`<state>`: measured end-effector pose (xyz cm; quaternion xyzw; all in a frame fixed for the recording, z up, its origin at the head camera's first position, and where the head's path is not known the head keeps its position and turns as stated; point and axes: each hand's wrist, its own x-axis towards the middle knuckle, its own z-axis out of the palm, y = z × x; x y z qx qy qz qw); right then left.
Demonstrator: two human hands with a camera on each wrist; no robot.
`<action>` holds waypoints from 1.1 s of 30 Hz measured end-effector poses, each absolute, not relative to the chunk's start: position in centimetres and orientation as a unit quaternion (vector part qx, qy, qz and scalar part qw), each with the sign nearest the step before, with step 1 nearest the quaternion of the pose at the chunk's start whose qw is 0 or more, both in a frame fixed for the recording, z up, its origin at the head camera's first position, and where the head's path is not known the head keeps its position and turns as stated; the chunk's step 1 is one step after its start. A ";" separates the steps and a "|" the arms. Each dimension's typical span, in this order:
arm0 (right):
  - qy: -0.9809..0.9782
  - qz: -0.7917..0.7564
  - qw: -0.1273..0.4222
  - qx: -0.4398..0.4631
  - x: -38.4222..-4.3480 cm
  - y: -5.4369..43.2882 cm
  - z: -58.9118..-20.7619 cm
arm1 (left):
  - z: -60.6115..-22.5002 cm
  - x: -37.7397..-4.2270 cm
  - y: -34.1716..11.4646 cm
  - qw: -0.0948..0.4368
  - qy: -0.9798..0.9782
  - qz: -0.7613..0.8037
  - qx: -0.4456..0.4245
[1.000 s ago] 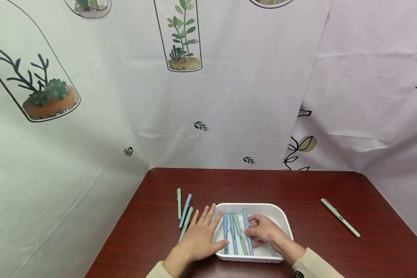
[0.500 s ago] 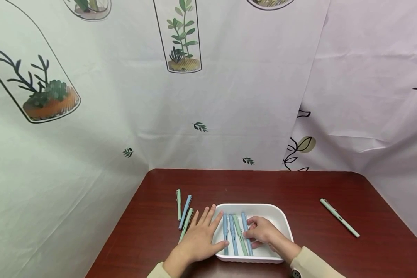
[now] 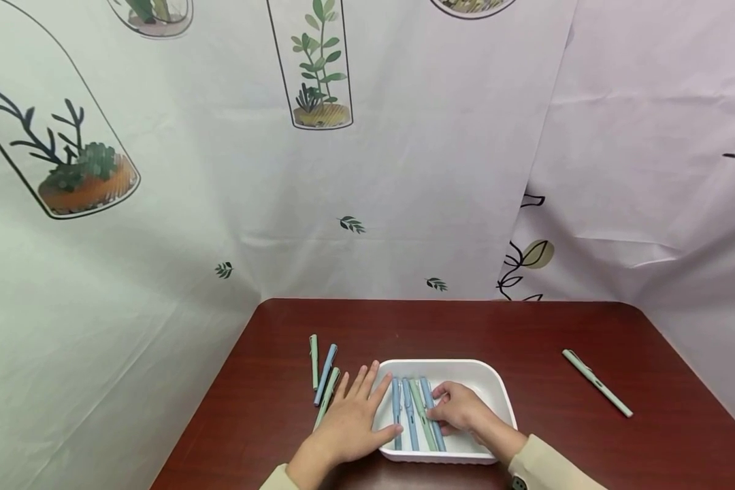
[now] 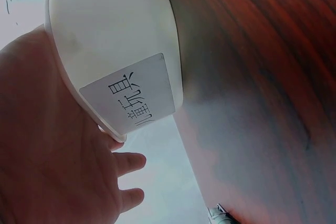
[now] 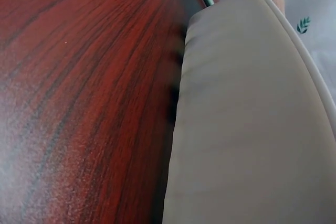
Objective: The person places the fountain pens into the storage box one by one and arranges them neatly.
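Note:
A white plastic tray (image 3: 486,381) holds several pens in a row. My left hand (image 3: 352,416) rests on its left rim with the fingers spread. Inside the tray my right hand (image 3: 462,408) pinches a blue pen (image 3: 425,389) by its side. This pen lies against a green pen (image 3: 418,400). Farther left in the tray are a second blue pen (image 3: 410,412) and a third blue pen (image 3: 396,398). In the left wrist view, my hand lies along the tray's wall (image 4: 115,30), which bears a printed label (image 4: 131,95). The right wrist view shows only the tray's outer side (image 5: 247,114), not my right fingers.
Left of the tray, a green pen (image 3: 314,362), a blue pen (image 3: 326,374) and another green pen (image 3: 327,398) lie on the dark red table (image 3: 527,333). One more green pen (image 3: 597,383) lies at the right. A printed cloth (image 3: 404,170) hangs behind.
My right hand has slid the blue pen a little to the left, closing the gap to the green pen. My left hand has stayed on the rim.

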<state>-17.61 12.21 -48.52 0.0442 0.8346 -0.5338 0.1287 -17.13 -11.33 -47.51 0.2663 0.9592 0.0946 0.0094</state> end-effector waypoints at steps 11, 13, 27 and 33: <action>0.842 -0.522 0.121 0.055 -17.7 12.2 -48.0 | -47.4 -17.2 -11.3 0.009 0.958 0.100 0.268; 0.847 -0.518 0.107 0.049 -17.7 12.3 -48.0 | -47.4 -17.2 -11.3 0.010 0.958 0.098 0.268; 0.864 -0.502 0.038 0.017 -16.9 14.7 -45.0 | -47.3 -17.1 -11.3 0.015 0.960 0.097 0.262; 0.887 -0.461 0.018 0.007 -16.3 16.3 -43.7 | -47.6 -17.2 -11.4 0.014 0.959 0.096 0.266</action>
